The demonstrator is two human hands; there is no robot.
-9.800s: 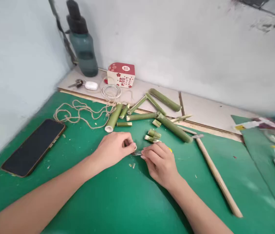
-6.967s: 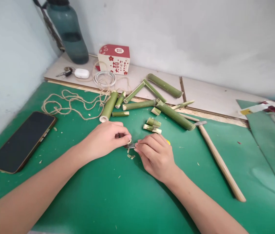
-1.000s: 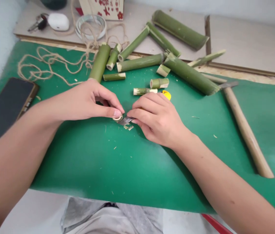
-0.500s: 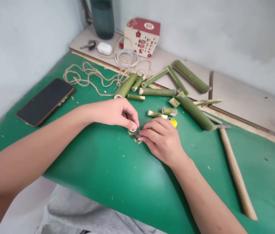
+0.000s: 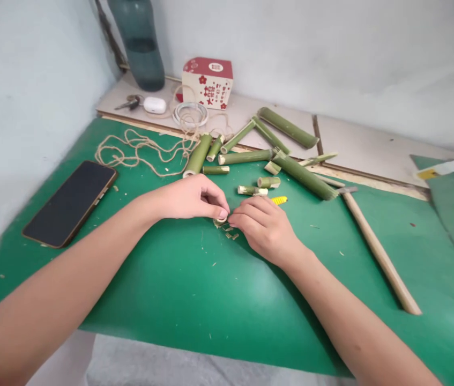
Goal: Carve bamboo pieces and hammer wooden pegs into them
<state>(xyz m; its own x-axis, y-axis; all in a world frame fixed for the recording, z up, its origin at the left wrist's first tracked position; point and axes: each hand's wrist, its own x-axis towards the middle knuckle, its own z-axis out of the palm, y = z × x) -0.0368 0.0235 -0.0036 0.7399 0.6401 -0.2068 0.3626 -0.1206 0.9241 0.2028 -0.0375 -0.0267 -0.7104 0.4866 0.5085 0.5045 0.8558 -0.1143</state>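
My left hand (image 5: 200, 199) is closed, pinching a small bamboo piece (image 5: 219, 221) against the green tabletop. Only the pale cut end of that piece shows below my thumb. My right hand (image 5: 265, 228) is closed around a utility knife; its yellow handle end (image 5: 279, 200) sticks out behind the knuckles. The blade is mostly hidden by my fingers, close beside the bamboo piece. Small bamboo chips (image 5: 230, 234) lie under my fingertips. Two short bamboo lengths, one with a whittled end (image 5: 252, 190) and one thicker (image 5: 269, 182), lie just beyond my right hand.
Several bamboo pieces (image 5: 305, 174) lie toward the back, beside tangled twine (image 5: 138, 142). A hammer (image 5: 379, 252) lies at right, a phone (image 5: 69, 203) at left. On the ledge stand a bottle (image 5: 140, 48), a red-and-white box (image 5: 208, 83), a white case (image 5: 155, 105) and keys (image 5: 129, 102).
The view has shifted, showing more of the right side. My right hand has turned slightly, so the blade that showed at its fingertips is now mostly hidden. My left hand keeps its pinch.
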